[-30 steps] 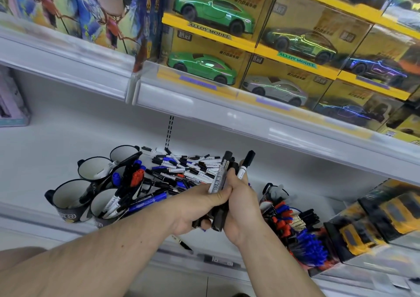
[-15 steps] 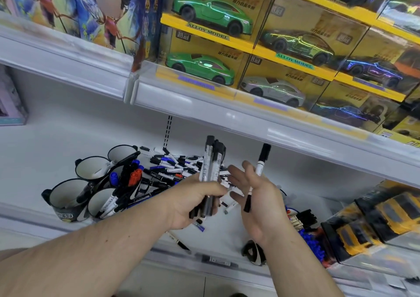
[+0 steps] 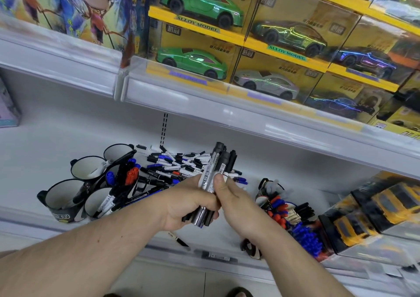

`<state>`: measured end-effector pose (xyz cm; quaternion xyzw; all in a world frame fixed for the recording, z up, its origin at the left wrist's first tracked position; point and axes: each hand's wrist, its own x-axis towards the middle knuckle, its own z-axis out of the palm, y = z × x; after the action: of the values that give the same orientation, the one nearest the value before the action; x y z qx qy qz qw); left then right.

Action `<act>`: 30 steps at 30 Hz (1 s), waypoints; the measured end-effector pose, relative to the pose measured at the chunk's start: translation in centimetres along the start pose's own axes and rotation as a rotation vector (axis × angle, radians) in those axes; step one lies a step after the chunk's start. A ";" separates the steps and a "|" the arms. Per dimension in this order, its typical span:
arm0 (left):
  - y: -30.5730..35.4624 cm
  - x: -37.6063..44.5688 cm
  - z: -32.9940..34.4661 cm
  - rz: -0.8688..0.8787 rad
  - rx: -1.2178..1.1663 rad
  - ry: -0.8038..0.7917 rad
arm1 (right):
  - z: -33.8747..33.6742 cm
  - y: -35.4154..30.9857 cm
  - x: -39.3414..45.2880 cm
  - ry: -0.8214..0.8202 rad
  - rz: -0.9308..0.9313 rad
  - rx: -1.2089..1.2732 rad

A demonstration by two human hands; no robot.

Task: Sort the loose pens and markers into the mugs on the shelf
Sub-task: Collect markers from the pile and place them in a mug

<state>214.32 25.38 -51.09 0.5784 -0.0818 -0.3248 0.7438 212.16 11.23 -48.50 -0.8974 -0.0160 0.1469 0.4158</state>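
Observation:
My left hand (image 3: 185,204) grips a bundle of black-capped markers (image 3: 214,167) upright above the shelf. From the right, my right hand (image 3: 237,202) meets the bundle, its thumb and fingers pinching the markers at mid-length. A pile of loose pens and markers (image 3: 175,164) lies on the white shelf (image 3: 45,142) behind my hands. Left of the pile stand several black mugs with white insides: one front left (image 3: 60,197), one behind it (image 3: 87,168), one at the back (image 3: 118,151). A fourth mug (image 3: 96,202) holds several markers, and red and blue caps (image 3: 130,175) stick up beside it.
On the right, tipped holders spill red, black and blue markers (image 3: 286,210). Boxed yellow toy cars (image 3: 368,210) stand further right. A single pen (image 3: 179,241) lies at the shelf's front lip. The upper shelf edge (image 3: 227,112) overhangs close above.
Half a second ago my right hand held one marker apart from the bundle. It has now moved left onto the bundle, and that marker has joined the others.

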 end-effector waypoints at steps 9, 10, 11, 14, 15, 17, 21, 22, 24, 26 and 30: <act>0.1 -0.4 -0.7 -0.100 -0.080 -0.314 | -6.2 -0.9 -1.5 0.127 -0.078 0.453; 0.0 -0.4 -0.7 -0.114 -0.100 -0.334 | -6.1 -0.9 -1.4 0.123 -0.092 0.458; -0.1 -0.4 -0.5 -0.122 -0.128 -0.356 | -5.9 -0.8 -1.2 0.124 -0.099 0.469; -0.2 -0.5 -0.5 -0.127 -0.225 -0.366 | -5.6 -0.5 -0.9 0.132 -0.083 0.526; -0.3 -0.6 -0.6 -0.127 -0.263 -0.362 | -5.7 -0.5 -0.9 0.134 -0.085 0.521; -0.3 -0.7 -0.8 -0.140 -0.341 -0.362 | -6.0 -0.5 -0.9 0.129 -0.100 0.476; -0.2 -1.0 -1.0 -0.154 -0.322 -0.344 | -6.4 -0.3 -0.8 0.108 -0.084 0.403; -0.2 -1.0 -0.8 -0.162 -0.281 -0.314 | -6.4 -0.2 -0.8 0.107 -0.079 0.391; -0.3 -1.0 -0.3 -0.177 -0.206 -0.226 | -6.3 0.0 -0.9 0.116 -0.087 0.369; -0.4 -1.0 0.3 -0.185 -0.170 -0.170 | -6.1 0.3 -1.0 0.125 -0.100 0.354; -0.5 -1.0 1.1 -0.184 -0.087 -0.169 | -5.8 0.8 -1.2 0.085 -0.117 0.358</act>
<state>212.83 25.04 -50.96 0.5214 -0.0765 -0.4426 0.7256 212.58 6.26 -45.27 -0.8120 -0.0241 0.0851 0.5769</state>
